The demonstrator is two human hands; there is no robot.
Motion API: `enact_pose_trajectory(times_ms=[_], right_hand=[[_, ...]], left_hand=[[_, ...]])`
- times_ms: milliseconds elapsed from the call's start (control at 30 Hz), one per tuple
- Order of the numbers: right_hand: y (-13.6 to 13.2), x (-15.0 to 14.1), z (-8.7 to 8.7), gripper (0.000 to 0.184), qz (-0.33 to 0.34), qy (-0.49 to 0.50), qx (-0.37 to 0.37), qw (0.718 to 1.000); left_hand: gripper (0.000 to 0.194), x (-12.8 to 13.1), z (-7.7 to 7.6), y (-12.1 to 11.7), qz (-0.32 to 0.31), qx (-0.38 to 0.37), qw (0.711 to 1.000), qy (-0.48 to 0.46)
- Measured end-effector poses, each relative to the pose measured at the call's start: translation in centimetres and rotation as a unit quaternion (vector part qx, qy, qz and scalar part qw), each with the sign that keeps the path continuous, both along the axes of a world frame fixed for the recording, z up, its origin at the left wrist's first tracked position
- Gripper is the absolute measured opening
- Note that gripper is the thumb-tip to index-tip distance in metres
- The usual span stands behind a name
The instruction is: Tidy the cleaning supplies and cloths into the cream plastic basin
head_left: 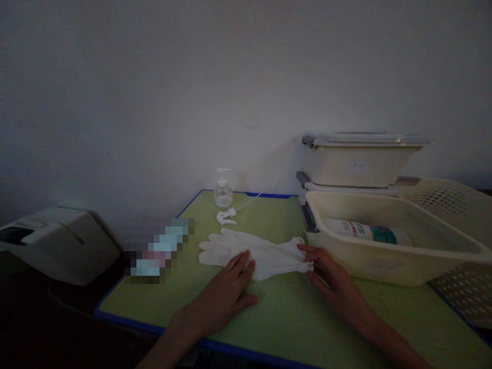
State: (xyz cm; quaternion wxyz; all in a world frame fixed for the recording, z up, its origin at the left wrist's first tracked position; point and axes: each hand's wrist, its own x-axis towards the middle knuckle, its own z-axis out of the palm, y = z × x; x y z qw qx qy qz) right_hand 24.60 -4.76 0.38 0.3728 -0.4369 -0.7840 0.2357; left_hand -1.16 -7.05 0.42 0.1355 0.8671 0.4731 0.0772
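A white glove (265, 251) lies flat on the green tabletop (284, 307), its fingers pointing left and its cuff to the right. My left hand (230, 294) rests open on the glove near its palm, fingers stretched out and thumb on the table. At the cuff's end is my right hand (330, 279), with its fingers and thumb gripping the edge. Behind the glove lies a white trigger spray head (226, 215) with a thin tube. Farther back stands a clear pump bottle (223, 196) with a white top.
On the right, an open cream bin (384, 269) contains a white and green bottle (365, 231). Lidded bins (357, 164) are stacked behind it, beside a perforated basket (442, 197). A pixelated item (161, 251) lies at the table's left edge. Off the table's left stands a white box-shaped object (65, 246).
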Motion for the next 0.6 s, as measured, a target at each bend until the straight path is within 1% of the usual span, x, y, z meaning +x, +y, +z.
enact_pose_trajectory(times_ms=[33, 100, 200, 267, 400, 500, 600], right_hand=[[0.0, -0.1, -0.2, 0.009, -0.002, 0.000, 0.010, 1.000], [0.1, -0.3, -0.5, 0.015, -0.008, -0.035, 0.045, 0.998], [-0.1, -0.4, -0.8, 0.026, -0.021, -0.111, 0.092, 0.989], [-0.3, -0.5, -0.5, 0.024, -0.023, -0.132, 0.100, 0.986], [-0.8, -0.5, 0.4, 0.015, -0.020, -0.110, 0.066, 0.992], [-0.9, -0.5, 0.9, 0.012, -0.020, -0.079, 0.033, 0.996], [-0.7, -0.4, 0.8, 0.012, -0.016, -0.051, 0.021, 0.998]], left_hand=[[0.058, 0.0, -0.2, 0.0, 0.004, 0.007, 1.000, -0.003], [0.057, 0.5, -0.5, 0.0, 0.021, 0.024, 0.999, -0.011], [0.057, 2.0, -0.6, -0.2, 0.074, 0.036, 0.997, -0.006], [0.060, 3.3, -0.6, -0.2, 0.110, 0.038, 0.993, 0.008], [0.064, 5.1, -0.7, -0.3, 0.144, 0.052, 0.988, 0.026], [0.064, 5.2, -1.1, -0.3, 0.144, 0.066, 0.987, 0.029], [0.063, 4.8, -1.6, -0.3, 0.136, 0.086, 0.987, 0.015]])
